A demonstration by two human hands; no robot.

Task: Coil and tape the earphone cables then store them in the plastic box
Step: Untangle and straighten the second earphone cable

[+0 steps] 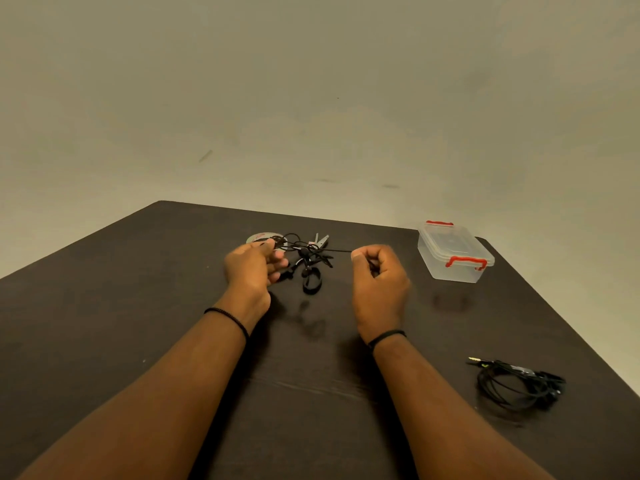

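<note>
Counter [173,306]: dark wood-grain surface, smooth, with a low sheen that reflects the objects on it. Plastic box [453,261]: clear, glossy plastic; 2 red plastic latches. Earphone cables [308,254]: black, matt sheathing. Coiled earphone cable [519,384]: black, slightly glossy sheathing, metal jack plug. Scissors [322,240]: bare metal blades. Wall [311,81]: matt, painted finish.

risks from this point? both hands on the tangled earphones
1. The cable is pulled taut between the left hand and the right hand out of a tangled bundle; pulling harder may tighten knots.
2. The bundle lies over the scissors and next to the tape roll; it may drag them along.
3. The plastic box appears lidded, so storing needs a free hand.
</note>
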